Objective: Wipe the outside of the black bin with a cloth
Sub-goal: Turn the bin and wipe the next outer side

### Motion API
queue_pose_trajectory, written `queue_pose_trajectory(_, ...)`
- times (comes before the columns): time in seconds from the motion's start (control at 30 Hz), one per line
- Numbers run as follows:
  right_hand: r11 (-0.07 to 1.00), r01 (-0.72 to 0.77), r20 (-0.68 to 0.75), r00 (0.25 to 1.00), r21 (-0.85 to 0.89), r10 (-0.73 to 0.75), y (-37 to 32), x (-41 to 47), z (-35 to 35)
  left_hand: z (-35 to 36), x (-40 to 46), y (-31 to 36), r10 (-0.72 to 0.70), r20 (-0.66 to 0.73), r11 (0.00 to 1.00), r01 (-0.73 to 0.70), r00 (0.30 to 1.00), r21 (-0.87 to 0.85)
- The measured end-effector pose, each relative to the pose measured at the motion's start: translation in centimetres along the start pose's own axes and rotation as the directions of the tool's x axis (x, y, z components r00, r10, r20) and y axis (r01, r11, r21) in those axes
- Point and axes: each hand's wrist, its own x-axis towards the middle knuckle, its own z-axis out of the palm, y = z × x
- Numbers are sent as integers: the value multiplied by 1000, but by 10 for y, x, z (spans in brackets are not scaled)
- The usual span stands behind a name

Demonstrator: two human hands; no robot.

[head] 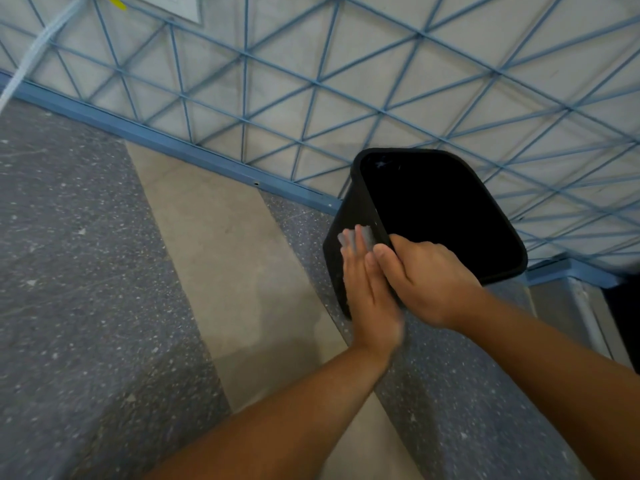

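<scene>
A black bin (349,209) stands on the floor against the wall, its dark opening facing up toward me. My right hand (429,275) grips the near corner of its rim, fingers curled over the edge. My left hand (370,292) lies flat against the bin's left outer side, fingers straight, pressing a small grey cloth (356,237) onto it. Only the cloth's top edge shows above my fingertips; the bin's far sides are hidden.
The wall (346,64) behind the bin carries a blue triangular line pattern and a blue skirting (173,143). The floor has grey speckled bands (76,271) and a beige strip (235,258). A white rope (38,46) hangs at the upper left. A pale ledge (568,306) sits right of the bin.
</scene>
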Motion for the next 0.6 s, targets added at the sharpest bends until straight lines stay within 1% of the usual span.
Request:
queue_pose_trajectory(0.03, 1000, 13, -4, 1000, 2, -13, 0, -1, 0, 3, 9, 1, 10, -21, 1000, -10, 1000, 0)
queue_pose_trajectory(0.1, 999, 34, -14, 999, 13, -34, 4, 0, 1, 7, 29, 8, 7, -22, 1000, -7, 1000, -1)
queue_pose_trajectory(0.23, 999, 50, -20, 999, 15, -49, 8, 3, 1, 3, 59, 14, -45, 35, 999, 46, 998, -4)
queue_pose_trajectory(0.33, 998, 54, 0, 999, 35, -54, 9, 4, 2, -4, 86, 0, -105, 27, 994, 105, 994, -7)
queue_pose_trajectory(0.43, 997, 60, -7, 998, 50, -59, 11, 4, 3, -12, 114, -43, -161, 63, 986, 163, 985, -24)
queue_pose_trajectory(0.53, 996, 73, -43, 997, 51, -71, 14, 5, 7, -20, 123, -96, -318, 89, 945, 323, 944, -50)
queue_pose_trajectory(0.6, 996, 73, -55, 996, 46, -70, 14, 4, 8, -26, 121, -126, -394, 118, 913, 403, 911, -66)
